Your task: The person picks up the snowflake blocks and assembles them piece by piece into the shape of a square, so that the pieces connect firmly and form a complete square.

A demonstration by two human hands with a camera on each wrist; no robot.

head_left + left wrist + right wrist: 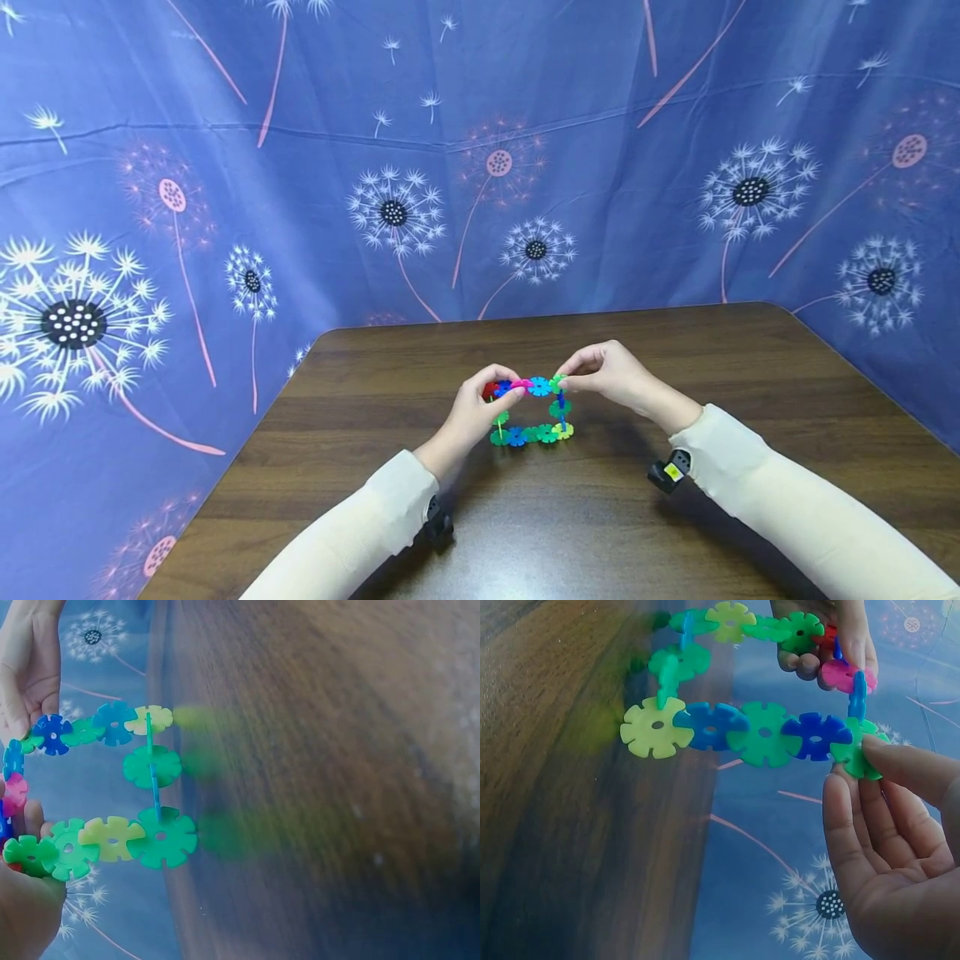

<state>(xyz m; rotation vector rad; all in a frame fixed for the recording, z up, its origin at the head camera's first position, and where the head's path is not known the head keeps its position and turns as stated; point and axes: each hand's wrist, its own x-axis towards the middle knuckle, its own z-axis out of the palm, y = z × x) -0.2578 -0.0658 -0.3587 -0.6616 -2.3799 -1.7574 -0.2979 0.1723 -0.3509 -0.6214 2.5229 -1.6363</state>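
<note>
Flower-shaped interlocking plastic discs form a standing four-sided frame [516,437] in green, blue, yellow, pink and red. My left hand [474,410] pinches its upper left part, close to the pink disc [847,676] and the red one. At the upper right corner, my right hand [618,379] holds a green disc [849,754] between thumb and fingers. From that corner a side of blue, green and yellow discs runs down to a yellow disc [657,731]. The lower side, with a large green disc [166,838] at one end, is at the tabletop. Fingers partly hide the red disc.
The brown wooden table [360,400] reflects the discs on its glossy surface. Behind it hangs a blue cloth [450,242] printed with dandelions. A black camera [667,473] is strapped at the right wrist, another [437,525] at the left.
</note>
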